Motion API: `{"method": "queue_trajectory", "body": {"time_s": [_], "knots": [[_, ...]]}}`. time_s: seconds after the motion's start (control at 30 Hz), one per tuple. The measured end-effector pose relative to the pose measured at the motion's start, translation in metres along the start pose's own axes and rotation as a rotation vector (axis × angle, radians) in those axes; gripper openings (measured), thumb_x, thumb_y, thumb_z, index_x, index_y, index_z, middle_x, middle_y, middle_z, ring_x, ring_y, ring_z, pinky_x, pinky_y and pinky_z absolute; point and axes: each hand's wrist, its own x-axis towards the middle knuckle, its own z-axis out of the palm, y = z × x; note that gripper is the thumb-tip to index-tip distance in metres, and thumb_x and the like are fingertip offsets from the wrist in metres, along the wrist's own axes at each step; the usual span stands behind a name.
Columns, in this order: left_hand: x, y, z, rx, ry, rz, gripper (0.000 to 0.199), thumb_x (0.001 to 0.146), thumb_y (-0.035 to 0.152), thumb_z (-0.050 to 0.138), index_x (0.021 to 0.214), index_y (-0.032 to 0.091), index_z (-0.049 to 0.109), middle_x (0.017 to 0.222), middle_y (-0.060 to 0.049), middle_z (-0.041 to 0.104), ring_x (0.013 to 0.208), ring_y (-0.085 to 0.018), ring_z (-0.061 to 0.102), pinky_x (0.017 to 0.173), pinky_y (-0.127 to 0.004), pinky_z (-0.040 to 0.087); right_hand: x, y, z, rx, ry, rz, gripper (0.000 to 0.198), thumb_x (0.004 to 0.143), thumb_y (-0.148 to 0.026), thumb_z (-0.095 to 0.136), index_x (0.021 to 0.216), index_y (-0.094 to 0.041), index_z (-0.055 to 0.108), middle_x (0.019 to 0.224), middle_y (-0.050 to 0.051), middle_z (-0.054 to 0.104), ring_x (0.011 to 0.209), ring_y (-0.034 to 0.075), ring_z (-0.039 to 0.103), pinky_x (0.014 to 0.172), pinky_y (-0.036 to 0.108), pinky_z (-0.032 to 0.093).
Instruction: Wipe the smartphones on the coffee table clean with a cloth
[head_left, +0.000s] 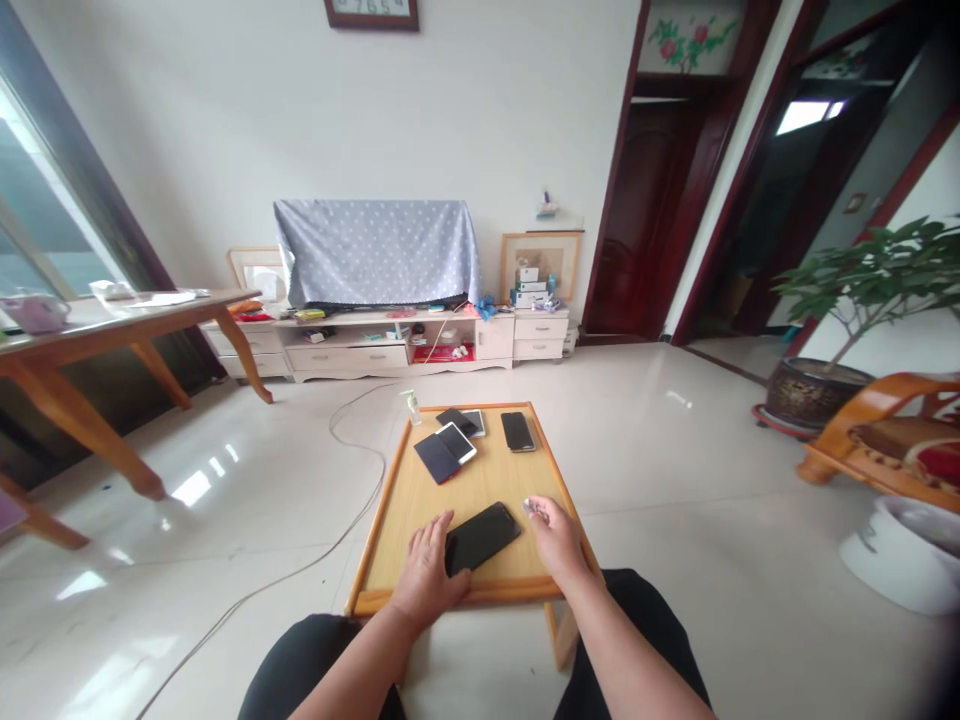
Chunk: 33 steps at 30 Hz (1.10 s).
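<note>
At the near end of the low wooden desk (397, 540), right by the seated person's knees, a black smartphone (484, 538) lies flat, set at a slant with its dark screen up. From where I stand, the left hand (429, 568) is spread about the phone's left end, thumb at the near edge, fingers by the far one. Just beyond its other end, the right hand (556, 538) pinches a small pale item (534, 507) between thumb and fingers; I can't tell what it is. Farther up the desk, a white smartphone (458, 443) lies against a dark blue cover (436, 459), and behind them a dark slab (456, 421) overlaps another white device (478, 421). A second black smartphone (517, 432) sits near the right edge, and a clear pump bottle (413, 408) stands at the far left corner.
</note>
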Motion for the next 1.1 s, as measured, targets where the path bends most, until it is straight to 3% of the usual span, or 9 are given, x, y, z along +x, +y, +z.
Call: {"method": "queue_trajectory", "body": {"time_s": [0.23, 0.4, 0.5, 0.63, 0.73, 0.83, 0.93, 1.1], "knots": [[-0.019, -0.019, -0.025, 0.143, -0.031, -0.067, 0.089, 0.068, 0.057, 0.073, 0.144, 0.023, 0.041, 0.136, -0.011, 0.057, 0.131, -0.033, 0.045, 0.113, -0.049, 0.028, -0.034, -0.016, 0.017, -0.325, 0.012, -0.139, 0.028, 0.090, -0.028, 0.046, 0.103, -0.024, 0.070, 0.109, 0.005, 0.072, 0.103, 0.019, 0.066, 0.089, 0.029, 0.051], [-0.017, -0.016, -0.030, 0.139, -0.047, -0.005, 0.077, 0.065, 0.054, 0.076, 0.133, 0.026, 0.052, 0.131, -0.008, 0.060, 0.126, -0.032, 0.048, 0.110, -0.046, 0.029, -0.044, -0.029, 0.029, -0.454, -0.030, -0.212, 0.030, 0.089, -0.022, 0.045, 0.101, -0.023, 0.073, 0.108, 0.007, 0.072, 0.105, 0.022, 0.063, 0.093, 0.033, 0.048], [-0.014, -0.013, -0.032, 0.132, -0.041, -0.009, 0.062, 0.067, 0.049, 0.074, 0.123, 0.028, 0.058, 0.120, -0.006, 0.064, 0.119, -0.031, 0.051, 0.106, -0.045, 0.031, -0.052, -0.038, 0.034, -0.550, -0.072, -0.252, 0.034, 0.094, -0.026, 0.043, 0.112, -0.023, 0.072, 0.119, 0.008, 0.070, 0.114, 0.024, 0.061, 0.099, 0.036, 0.045], [-0.018, -0.014, -0.033, 0.121, -0.014, -0.016, 0.057, 0.071, 0.047, 0.071, 0.123, 0.028, 0.058, 0.116, -0.006, 0.065, 0.115, -0.030, 0.053, 0.102, -0.044, 0.034, -0.079, -0.058, 0.050, -0.792, -0.136, -0.210, 0.048, 0.102, -0.044, 0.032, 0.138, -0.026, 0.058, 0.147, 0.008, 0.054, 0.142, 0.031, 0.039, 0.115, 0.055, 0.027], [-0.022, -0.016, -0.034, 0.119, -0.003, -0.003, 0.059, 0.072, 0.046, 0.070, 0.127, 0.027, 0.055, 0.116, -0.007, 0.065, 0.114, -0.030, 0.053, 0.103, -0.044, 0.033, -0.108, -0.081, 0.070, -0.807, -0.315, -0.240, 0.055, 0.104, -0.053, 0.023, 0.148, -0.031, 0.046, 0.156, 0.004, 0.042, 0.149, 0.030, 0.026, 0.118, 0.062, 0.013], [-0.026, -0.018, -0.034, 0.123, 0.013, -0.017, 0.061, 0.075, 0.039, 0.067, 0.132, 0.026, 0.051, 0.118, -0.008, 0.065, 0.115, -0.029, 0.054, 0.106, -0.044, 0.031, -0.124, -0.099, 0.082, -0.745, -0.478, -0.309, 0.056, 0.104, -0.054, 0.014, 0.153, -0.035, 0.037, 0.159, 0.001, 0.036, 0.151, 0.026, 0.019, 0.120, 0.061, 0.008], [-0.027, -0.019, -0.033, 0.124, 0.028, -0.040, 0.061, 0.076, 0.044, 0.066, 0.131, 0.025, 0.051, 0.119, -0.009, 0.065, 0.116, -0.030, 0.053, 0.108, -0.046, 0.029, -0.113, -0.101, 0.076, -0.757, -0.492, -0.250, 0.056, 0.104, -0.055, 0.012, 0.150, -0.041, 0.039, 0.159, -0.003, 0.036, 0.152, 0.027, 0.014, 0.118, 0.066, 0.004], [-0.028, -0.018, -0.034, 0.130, 0.021, -0.052, 0.066, 0.069, 0.047, 0.072, 0.128, 0.025, 0.054, 0.117, -0.009, 0.065, 0.117, -0.032, 0.052, 0.109, -0.047, 0.027, -0.079, -0.088, 0.058, -0.857, -0.314, -0.045, 0.057, 0.104, -0.055, 0.012, 0.150, -0.037, 0.040, 0.160, -0.002, 0.034, 0.153, 0.030, 0.008, 0.115, 0.071, 0.000]]}}
